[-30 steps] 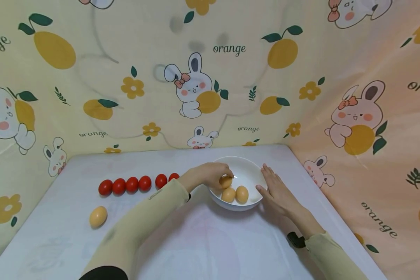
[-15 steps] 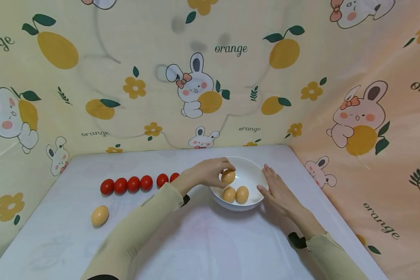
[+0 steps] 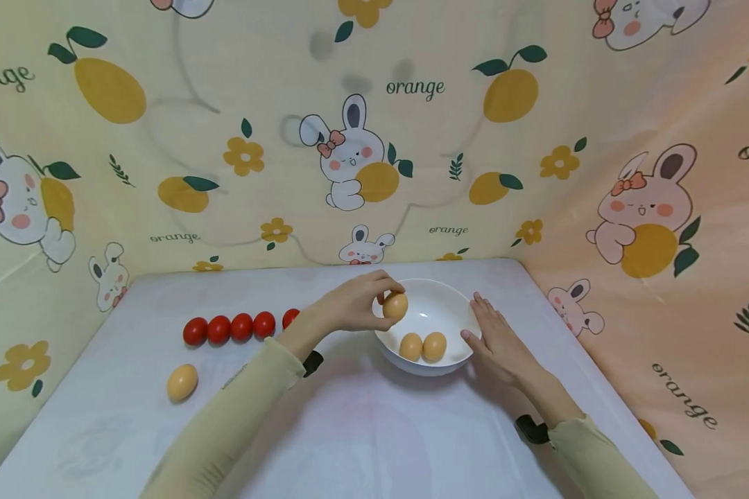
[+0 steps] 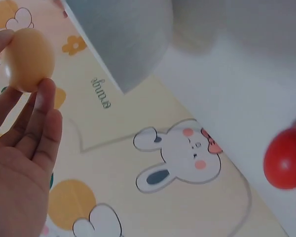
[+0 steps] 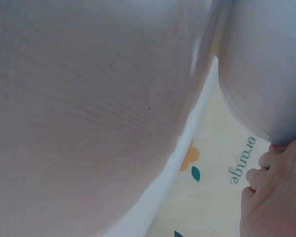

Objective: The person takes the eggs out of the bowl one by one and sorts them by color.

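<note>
In the head view my left hand pinches a light brown egg between thumb and fingertips, above the left part of a white bowl. The left wrist view shows the same egg clasped at its ends, beside the bowl's outer wall. Two more brown eggs, a left one and a right one, lie together inside the bowl near its front. My right hand rests against the bowl's right side with straight fingers. In the right wrist view its fingers touch the bowl.
A row of several small red tomatoes lies left of the bowl, its right end hidden behind my left forearm. Another brown egg lies on the white table at the left. A patterned cloth stands behind and at the sides.
My left hand has lifted the egg from beside the other eggs in the bowl and moved up and left with it to the rim. The right hand stays on the bowl.
</note>
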Demonstrator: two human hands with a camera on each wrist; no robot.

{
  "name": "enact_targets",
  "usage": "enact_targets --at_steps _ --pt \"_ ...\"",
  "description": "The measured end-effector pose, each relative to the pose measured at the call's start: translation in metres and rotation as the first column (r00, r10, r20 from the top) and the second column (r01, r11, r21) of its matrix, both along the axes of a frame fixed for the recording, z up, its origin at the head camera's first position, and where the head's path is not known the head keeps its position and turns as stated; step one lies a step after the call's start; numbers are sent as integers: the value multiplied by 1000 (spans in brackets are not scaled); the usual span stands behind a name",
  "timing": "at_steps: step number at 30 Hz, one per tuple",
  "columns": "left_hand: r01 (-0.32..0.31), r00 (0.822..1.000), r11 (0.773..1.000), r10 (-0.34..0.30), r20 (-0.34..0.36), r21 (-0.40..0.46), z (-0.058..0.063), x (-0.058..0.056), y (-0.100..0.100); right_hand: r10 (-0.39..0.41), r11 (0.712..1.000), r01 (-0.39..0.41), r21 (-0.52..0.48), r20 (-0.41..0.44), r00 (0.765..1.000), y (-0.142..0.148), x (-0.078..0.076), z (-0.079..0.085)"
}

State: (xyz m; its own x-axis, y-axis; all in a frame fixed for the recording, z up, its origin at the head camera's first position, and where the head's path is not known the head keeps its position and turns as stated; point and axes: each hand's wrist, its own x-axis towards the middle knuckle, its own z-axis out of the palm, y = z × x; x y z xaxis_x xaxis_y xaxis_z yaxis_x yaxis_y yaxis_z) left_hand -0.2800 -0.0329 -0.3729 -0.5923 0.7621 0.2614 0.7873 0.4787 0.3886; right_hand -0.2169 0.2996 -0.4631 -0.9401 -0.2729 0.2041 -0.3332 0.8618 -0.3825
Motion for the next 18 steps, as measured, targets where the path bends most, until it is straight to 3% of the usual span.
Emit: enact_targets --at_steps 18 --pt "-160 987 987 161 21 -27 0 25 -77 0 1000 0 1 21 1000 0 1 2"
